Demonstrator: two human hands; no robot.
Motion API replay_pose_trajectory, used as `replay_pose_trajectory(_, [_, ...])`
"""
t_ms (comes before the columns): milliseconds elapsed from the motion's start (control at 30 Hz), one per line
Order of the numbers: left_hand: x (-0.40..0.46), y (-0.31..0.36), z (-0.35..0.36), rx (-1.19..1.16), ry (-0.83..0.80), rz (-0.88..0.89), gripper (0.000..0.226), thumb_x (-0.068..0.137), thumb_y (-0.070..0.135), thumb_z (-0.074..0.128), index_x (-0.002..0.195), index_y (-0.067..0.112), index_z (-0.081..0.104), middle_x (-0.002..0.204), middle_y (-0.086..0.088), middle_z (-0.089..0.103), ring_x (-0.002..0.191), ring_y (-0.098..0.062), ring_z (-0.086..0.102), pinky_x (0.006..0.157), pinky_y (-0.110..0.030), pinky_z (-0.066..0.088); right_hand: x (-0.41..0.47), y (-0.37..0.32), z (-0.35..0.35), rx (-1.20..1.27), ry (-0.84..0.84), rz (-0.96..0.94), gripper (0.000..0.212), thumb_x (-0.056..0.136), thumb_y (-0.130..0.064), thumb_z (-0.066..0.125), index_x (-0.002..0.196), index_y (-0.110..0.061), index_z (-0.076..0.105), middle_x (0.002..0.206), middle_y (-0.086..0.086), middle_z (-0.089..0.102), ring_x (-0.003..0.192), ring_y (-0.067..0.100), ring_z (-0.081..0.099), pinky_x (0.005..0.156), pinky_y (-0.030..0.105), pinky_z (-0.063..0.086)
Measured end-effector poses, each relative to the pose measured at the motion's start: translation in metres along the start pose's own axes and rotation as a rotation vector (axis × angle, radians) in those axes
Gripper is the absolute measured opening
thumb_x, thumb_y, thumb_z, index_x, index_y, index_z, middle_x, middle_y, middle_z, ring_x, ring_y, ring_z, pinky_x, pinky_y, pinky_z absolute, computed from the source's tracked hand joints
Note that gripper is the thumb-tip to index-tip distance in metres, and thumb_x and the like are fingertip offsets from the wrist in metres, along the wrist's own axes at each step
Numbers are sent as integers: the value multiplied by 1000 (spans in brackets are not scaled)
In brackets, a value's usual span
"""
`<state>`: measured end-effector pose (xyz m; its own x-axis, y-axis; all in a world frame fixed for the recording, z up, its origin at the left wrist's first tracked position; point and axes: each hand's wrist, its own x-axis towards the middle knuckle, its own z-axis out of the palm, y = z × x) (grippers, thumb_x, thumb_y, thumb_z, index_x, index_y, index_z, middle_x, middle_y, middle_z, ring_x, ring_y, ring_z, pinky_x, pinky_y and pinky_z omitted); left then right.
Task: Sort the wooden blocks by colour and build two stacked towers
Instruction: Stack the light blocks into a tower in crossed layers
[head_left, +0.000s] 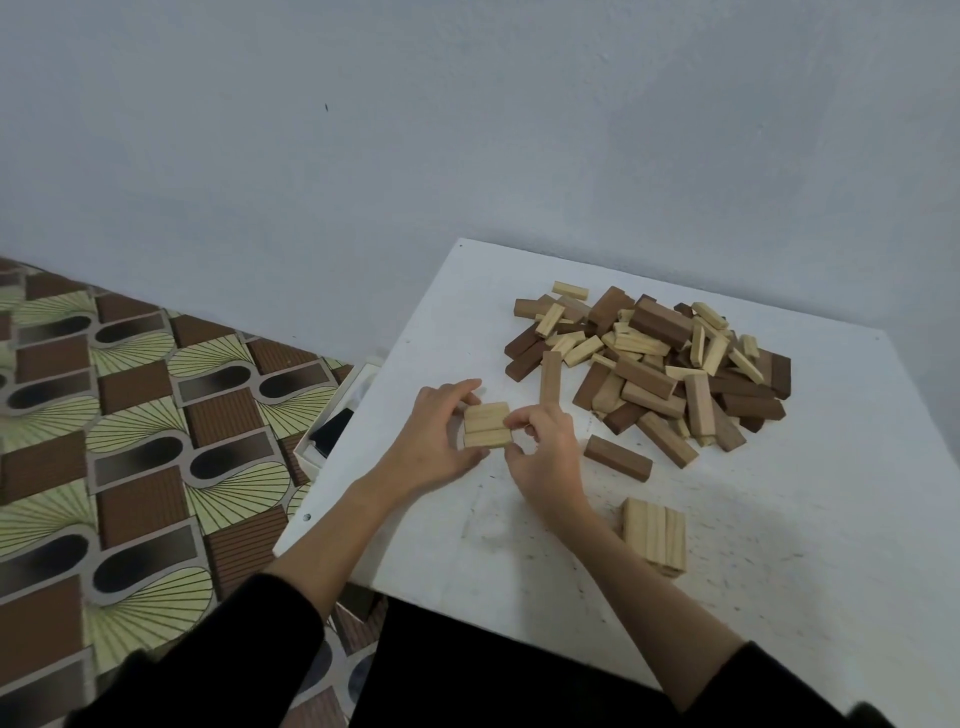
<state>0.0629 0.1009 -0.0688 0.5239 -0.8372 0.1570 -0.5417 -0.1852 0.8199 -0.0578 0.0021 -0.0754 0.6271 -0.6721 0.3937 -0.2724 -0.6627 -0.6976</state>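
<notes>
A mixed pile of light and dark wooden blocks (654, 364) lies at the far right of the white table (779, 545). Near the table's left edge a small set of light blocks (486, 425) lies side by side. My left hand (436, 441) grips it from the left and my right hand (540, 452) pinches its right end. A light-brown block (550, 375) shows just behind my right hand. One dark block (617, 457) lies alone to the right. A short stack of light blocks (654, 535) stands near the front.
The table stands against a pale blue wall (467, 130). A patterned floor covering (130, 441) spreads to the left. An open white box (332, 421) with something dark inside sits beside the table's left edge.
</notes>
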Motion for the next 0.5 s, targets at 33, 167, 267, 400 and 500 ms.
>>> replay_pose_trajectory(33, [-1, 0, 0, -6, 12, 6, 70, 73, 10, 76, 135, 22, 44, 113, 6, 53, 104, 2, 38, 82, -1, 32, 0, 1, 1, -10, 1, -19, 27, 63, 15, 69, 82, -3, 64, 85, 10, 59, 78, 24, 51, 71, 33, 46])
replay_pose_trajectory(167, [-1, -2, 1, -3, 21, 12, 69, 73, 12, 77, 133, 23, 45, 113, 5, 54, 106, 2, 39, 83, -1, 31, -1, 3, 2, -37, 2, -39, 26, 62, 15, 72, 79, -2, 65, 85, 12, 58, 80, 27, 53, 73, 33, 45])
replay_pose_trajectory(267, [-1, -3, 1, 19, 25, 8, 69, 73, 13, 76, 134, 21, 44, 115, 5, 53, 105, 1, 39, 83, -1, 31, -1, 4, 2, -44, 9, 2, 23, 62, 15, 72, 76, -3, 65, 83, 11, 59, 80, 26, 53, 73, 21, 38])
replay_pose_trajectory(400, [-1, -4, 2, 60, 49, 55, 62, 72, 16, 76, 129, 18, 51, 114, 4, 54, 104, -9, 40, 84, -5, 33, -1, 3, 2, -45, 18, 12, 23, 61, 17, 71, 72, -2, 62, 81, 11, 58, 77, 22, 48, 69, 14, 31])
replay_pose_trajectory(500, [0, -6, 3, 130, 72, 110, 46, 71, 16, 79, 114, 15, 64, 112, 3, 55, 102, -10, 40, 86, -4, 29, -1, 3, 2, -71, 58, 17, 26, 57, 22, 64, 67, -1, 57, 77, 11, 56, 73, 19, 44, 64, 14, 29])
